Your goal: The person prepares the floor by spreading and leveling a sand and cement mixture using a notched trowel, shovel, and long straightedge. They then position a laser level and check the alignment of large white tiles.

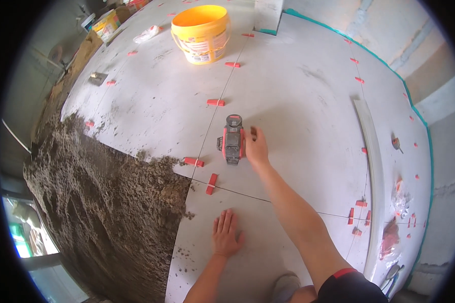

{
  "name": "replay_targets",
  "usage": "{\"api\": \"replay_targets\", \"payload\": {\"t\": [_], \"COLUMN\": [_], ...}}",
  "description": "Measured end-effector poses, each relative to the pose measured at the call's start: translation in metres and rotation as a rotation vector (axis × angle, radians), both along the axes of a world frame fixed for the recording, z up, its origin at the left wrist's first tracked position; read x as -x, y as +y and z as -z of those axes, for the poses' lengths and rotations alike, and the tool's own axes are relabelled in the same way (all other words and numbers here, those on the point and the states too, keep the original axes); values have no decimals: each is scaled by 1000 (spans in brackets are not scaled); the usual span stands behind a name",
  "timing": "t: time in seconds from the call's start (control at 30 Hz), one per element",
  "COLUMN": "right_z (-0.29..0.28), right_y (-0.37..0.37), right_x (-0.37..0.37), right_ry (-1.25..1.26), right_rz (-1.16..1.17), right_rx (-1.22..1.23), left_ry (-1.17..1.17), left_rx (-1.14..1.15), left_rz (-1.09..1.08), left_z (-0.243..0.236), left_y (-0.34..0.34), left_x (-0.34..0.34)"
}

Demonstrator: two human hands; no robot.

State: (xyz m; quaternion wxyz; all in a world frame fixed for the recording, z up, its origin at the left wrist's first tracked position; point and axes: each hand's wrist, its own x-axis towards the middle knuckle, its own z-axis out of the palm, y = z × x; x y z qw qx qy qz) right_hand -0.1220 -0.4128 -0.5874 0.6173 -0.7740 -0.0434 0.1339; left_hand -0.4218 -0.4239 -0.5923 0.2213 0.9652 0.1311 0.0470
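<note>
Two bare hands on my feed, over a grey tiled floor [308,151]. Right hand [257,147] is up against the right side of a black-and-red device [232,140] mid-frame; I can't tell if that grip is pinching it or just touching. Left hand [226,237] lies flat at lower centre, fingers a bit apart. As for clutter, red wedges [193,161] sit along the joints, a couple near the device's lower left, and the right forearm hides part of one joint. Lumpy brown mortar [111,202] fills the lower left, a yellow bucket [202,43] stands upper centre, and a long pale bar [375,187] runs down the right.
</note>
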Motion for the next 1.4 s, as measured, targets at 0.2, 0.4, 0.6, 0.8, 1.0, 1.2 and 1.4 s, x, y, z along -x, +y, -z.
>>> {"api": "replay_targets", "payload": {"t": [0.2, 0.4, 0.6, 0.8, 1.0, 1.2, 1.4], "right_z": [-134, -62, -85, -123, -149, -168, -173], "right_y": [-5, 17, -53, -174, -212, -215, -284], "right_x": [-8, -47, -13, 107, 192, 168, 141], "right_ry": [-1050, -1139, -660, 41, 378, 332, 250], "right_rz": [-819, -1081, -815, -528, -285, -148, 152], "right_rx": [822, 866, 510, 115, -182, -293, -421], "left_ry": [0, -61, -45, -496, -425, -210, -336], "left_rx": [-11, -42, 752, 2011, 2200, 2126, 395], "left_rz": [1, -1, -259, -573, -246, -413, -110], "left_z": [1, 5, 0, -67, -107, -76, -13], "left_y": [2, -6, 10, 6, -40, -110, -45], "left_x": [4, -4, 3, -46, -62, -58, -154]}}
